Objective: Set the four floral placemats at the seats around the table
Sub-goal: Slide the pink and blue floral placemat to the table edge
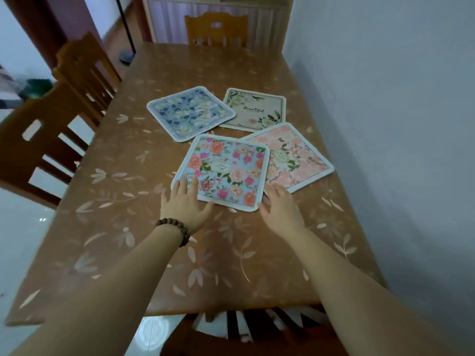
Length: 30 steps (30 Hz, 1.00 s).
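Hands: left hand (183, 201) lies flat, fingers spread, on the near-left corner of the blue rose placemat (223, 173); right hand (279, 204), fingers loose, touches its near-right corner; neither has closed on anything.
Placemat in reach: directly ahead of both hands, roughly square, turned slightly; both hands about equally near.
Overlap: its right edge covers part of the pink placemat (295, 155).
Other placemats: navy-flowered placemat (190, 113) and cream placemat (255, 109) lie farther off, mid-desk, overlapping at one edge.
Progress: all four clustered; none yet at a seat, by appearance.
Desk (128, 227): brown leaf-patterned cover.
Chairs: two chairs (51, 124) on the left, far chair (216, 29), one at the near edge.
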### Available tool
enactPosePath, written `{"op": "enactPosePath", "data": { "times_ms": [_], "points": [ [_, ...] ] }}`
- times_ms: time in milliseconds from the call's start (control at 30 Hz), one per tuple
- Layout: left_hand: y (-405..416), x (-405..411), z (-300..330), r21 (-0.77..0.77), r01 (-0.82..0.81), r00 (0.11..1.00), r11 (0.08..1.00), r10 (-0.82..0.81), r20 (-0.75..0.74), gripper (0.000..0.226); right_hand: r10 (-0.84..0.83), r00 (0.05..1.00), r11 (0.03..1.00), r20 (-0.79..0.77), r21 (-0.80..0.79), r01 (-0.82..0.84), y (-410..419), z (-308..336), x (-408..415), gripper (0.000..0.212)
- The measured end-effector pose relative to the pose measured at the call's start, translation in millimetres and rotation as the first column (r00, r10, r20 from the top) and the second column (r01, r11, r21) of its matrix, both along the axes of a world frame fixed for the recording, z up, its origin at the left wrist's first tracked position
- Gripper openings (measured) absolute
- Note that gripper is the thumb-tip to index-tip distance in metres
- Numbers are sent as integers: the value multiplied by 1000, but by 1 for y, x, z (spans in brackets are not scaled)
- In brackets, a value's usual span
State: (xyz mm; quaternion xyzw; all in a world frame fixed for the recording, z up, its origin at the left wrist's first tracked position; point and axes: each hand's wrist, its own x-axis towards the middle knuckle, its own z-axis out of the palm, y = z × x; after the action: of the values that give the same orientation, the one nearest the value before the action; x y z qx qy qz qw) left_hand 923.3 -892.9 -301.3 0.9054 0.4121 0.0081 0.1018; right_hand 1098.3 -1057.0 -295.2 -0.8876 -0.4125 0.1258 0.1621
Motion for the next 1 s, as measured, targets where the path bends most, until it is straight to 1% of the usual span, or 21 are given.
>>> {"op": "enactPosePath", "data": {
  "times_ms": [167,300,433,633,767,867,1000],
  "points": [
    [-17,2,-1,-45,-59,998,997,59,-1,82,52,998,999,-38,-7,-52,-5,-10,6,55],
    [-13,9,-5,-59,-53,998,997,52,-19,82,60,997,998,-53,-12,-61,0,-18,12,55],
    [6,19,-14,-54,-34,999,998,32,-40,80,52,997,998,-49,-35,-54,11,-28,22,57],
    [53,33,-51,-126,25,997,992,-33,-69,78,-8,996,993,-89,-118,-3,25,-63,39,64],
    [77,31,-84,-171,-39,993,984,18,-119,84,-34,994,987,-105,-159,17,36,-92,40,74],
    [87,30,-102,-128,-57,988,990,38,-152,89,-36,993,990,-112,-139,20,44,-107,36,78],
    [95,31,-113,-164,-96,983,982,67,-172,97,-38,997,995,-66,-94,32,51,-118,28,80]
  ]
}}
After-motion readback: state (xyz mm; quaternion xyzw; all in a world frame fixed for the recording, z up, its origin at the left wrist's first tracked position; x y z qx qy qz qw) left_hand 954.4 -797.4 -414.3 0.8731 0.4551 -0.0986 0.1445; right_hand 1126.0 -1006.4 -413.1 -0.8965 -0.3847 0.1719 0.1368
